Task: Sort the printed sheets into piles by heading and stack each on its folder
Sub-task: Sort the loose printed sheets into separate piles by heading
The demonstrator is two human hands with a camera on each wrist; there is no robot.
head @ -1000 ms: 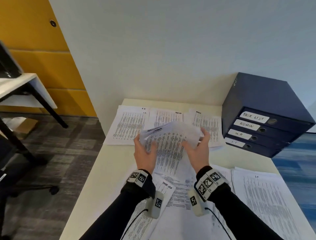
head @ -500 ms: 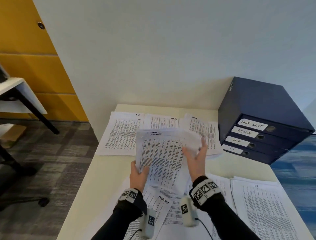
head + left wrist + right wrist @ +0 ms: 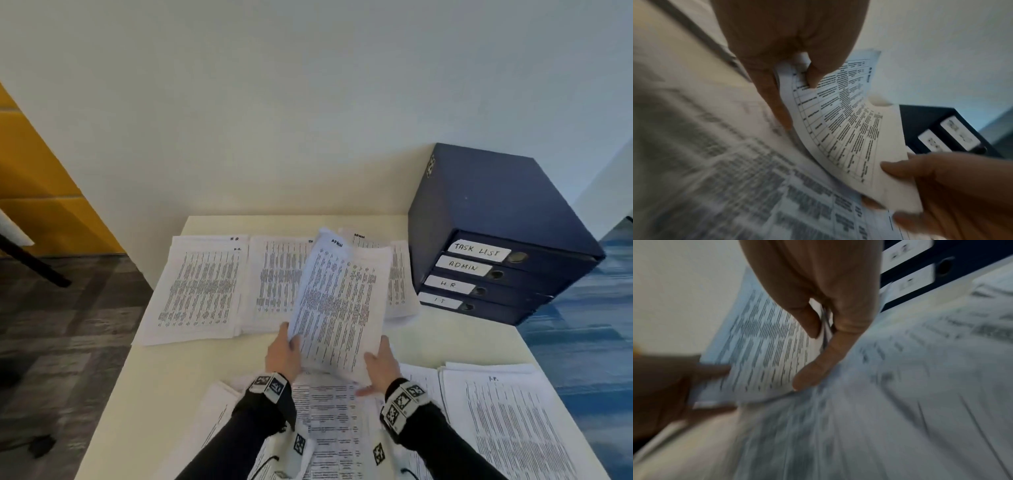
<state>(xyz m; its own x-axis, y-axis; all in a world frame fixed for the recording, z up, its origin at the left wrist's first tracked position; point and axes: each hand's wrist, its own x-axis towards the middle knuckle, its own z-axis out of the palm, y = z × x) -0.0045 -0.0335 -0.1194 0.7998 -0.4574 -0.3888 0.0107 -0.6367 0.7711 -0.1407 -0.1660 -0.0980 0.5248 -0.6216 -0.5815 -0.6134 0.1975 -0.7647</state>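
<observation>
Both hands hold a bundle of printed sheets (image 3: 339,305) headed ADMIN above the table. My left hand (image 3: 284,353) pinches its lower left edge, thumb on top, as the left wrist view (image 3: 849,129) shows. My right hand (image 3: 380,368) pinches the lower right corner (image 3: 772,353). Sorted piles lie at the back: an HR pile (image 3: 202,287), a middle pile (image 3: 274,281) and an ADMIN pile (image 3: 400,284), partly hidden by the held bundle. An IT pile (image 3: 510,421) lies at the right. Unsorted sheets (image 3: 329,418) lie under my wrists.
A stack of dark blue folders (image 3: 493,233) labelled TASK LIST, ADMIN, HR and IT lies at the back right. The cream table (image 3: 191,363) meets the white wall behind. Its left edge drops to grey floor; blue carpet lies to the right.
The bundle was crumpled and held high between both hands; now it is flatter and lower. Both hands have slid down to its near edge.
</observation>
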